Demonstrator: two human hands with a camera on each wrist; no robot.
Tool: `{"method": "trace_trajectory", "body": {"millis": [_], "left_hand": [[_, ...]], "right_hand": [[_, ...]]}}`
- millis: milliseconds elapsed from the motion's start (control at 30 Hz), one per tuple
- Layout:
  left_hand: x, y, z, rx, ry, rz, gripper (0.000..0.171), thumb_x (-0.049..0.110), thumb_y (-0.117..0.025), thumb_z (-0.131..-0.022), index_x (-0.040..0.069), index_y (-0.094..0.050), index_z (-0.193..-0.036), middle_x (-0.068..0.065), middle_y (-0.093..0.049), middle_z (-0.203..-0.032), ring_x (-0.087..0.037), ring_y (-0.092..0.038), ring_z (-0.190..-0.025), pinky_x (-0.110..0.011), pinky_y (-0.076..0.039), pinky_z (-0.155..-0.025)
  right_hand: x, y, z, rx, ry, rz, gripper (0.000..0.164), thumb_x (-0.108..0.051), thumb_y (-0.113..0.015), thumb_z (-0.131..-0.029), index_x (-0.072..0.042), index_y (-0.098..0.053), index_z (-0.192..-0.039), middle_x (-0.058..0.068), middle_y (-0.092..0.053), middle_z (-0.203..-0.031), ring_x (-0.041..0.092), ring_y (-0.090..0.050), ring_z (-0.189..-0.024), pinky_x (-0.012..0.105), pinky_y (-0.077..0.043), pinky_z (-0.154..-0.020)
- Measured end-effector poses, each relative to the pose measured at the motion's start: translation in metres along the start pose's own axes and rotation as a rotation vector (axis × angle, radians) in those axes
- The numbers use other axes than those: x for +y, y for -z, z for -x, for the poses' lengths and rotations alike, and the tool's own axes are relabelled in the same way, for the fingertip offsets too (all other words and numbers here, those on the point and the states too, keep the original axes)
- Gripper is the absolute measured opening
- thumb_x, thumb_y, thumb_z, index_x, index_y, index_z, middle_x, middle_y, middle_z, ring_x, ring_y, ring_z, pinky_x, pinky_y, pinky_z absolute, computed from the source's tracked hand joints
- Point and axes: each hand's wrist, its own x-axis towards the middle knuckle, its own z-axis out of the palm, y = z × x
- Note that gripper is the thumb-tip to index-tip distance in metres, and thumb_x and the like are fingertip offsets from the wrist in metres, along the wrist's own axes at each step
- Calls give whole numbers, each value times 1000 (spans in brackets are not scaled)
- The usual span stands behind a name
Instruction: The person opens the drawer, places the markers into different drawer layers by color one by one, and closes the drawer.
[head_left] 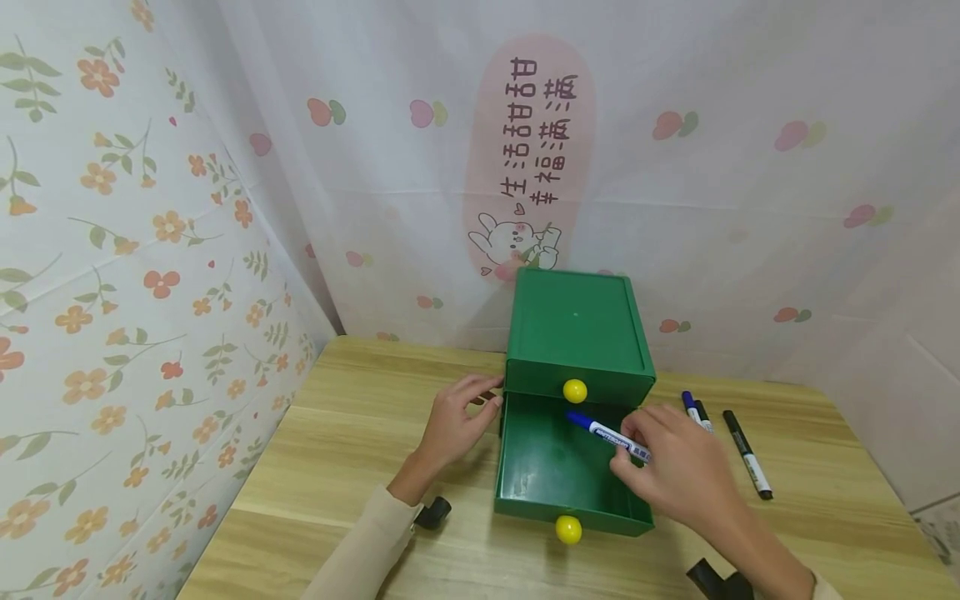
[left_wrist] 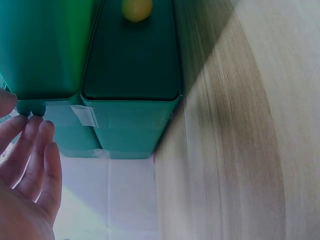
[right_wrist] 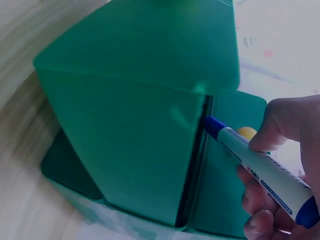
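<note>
A green drawer cabinet [head_left: 573,321] with yellow knobs stands on the wooden table. One of its drawers [head_left: 551,467] is pulled out below a closed top drawer [head_left: 532,381]. Over that pulled-out drawer, my right hand [head_left: 678,462] pinches a blue-capped white marker [right_wrist: 260,167] between thumb and fingers, with the cap pointing toward the cabinet. My left hand [head_left: 453,425] is at the cabinet's left side, its fingers extended and touching near the drawer's edge. In the left wrist view, another closed drawer [left_wrist: 132,60] shows beneath the pulled-out one.
Right of the cabinet lie a black marker [head_left: 747,454] and, partly hidden by my right hand, a blue-capped marker [head_left: 690,402] and a black-capped one [head_left: 702,412]. Patterned cloth [head_left: 390,208] hangs behind and to the left of the table [head_left: 337,450].
</note>
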Motion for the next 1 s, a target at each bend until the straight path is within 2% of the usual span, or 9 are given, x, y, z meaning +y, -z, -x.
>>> {"method": "trace_trajectory", "body": {"millis": [200, 400, 667, 1000], "left_hand": [[1, 0, 0, 2, -6, -2, 29, 3, -75, -101, -3, -78, -129, -13, -79, -119, -24, -79, -95, -41, -67, -82], [1, 0, 0, -7, 0, -5, 29, 3, -75, -101, -4, -78, -130, -14, -79, -120, -25, -79, -95, -41, -67, -82], [-1, 0, 0, -9, 4, 1, 28, 4, -74, -102, -4, -78, -129, -15, -79, -120, -26, -80, -94, -43, -67, -82], [2, 1, -1, -15, 9, -10, 29, 4, -75, -102, -3, -78, -130, -13, -79, -120, -25, -79, -94, -42, -67, -83]], "right_hand": [[-5, 2, -14, -60, 85, 5, 14, -21, -82, -82, -19, -69, -81, -14, -52, -77, 7, -45, -70, 25, -42, -54], [-10, 2, -25, -89, 184, 31, 15, -19, -85, -80, -16, -70, -79, -10, -55, -77, 9, -45, -69, 24, -41, -52], [-19, 2, -36, -155, 231, 46, 21, -18, -87, -82, -19, -67, -77, -9, -56, -76, 12, -49, -69, 21, -38, -44], [-28, -4, -47, -245, 290, 86, 22, -19, -89, -83, -17, -68, -77, -6, -59, -76, 12, -49, -68, 19, -37, -46]]}}
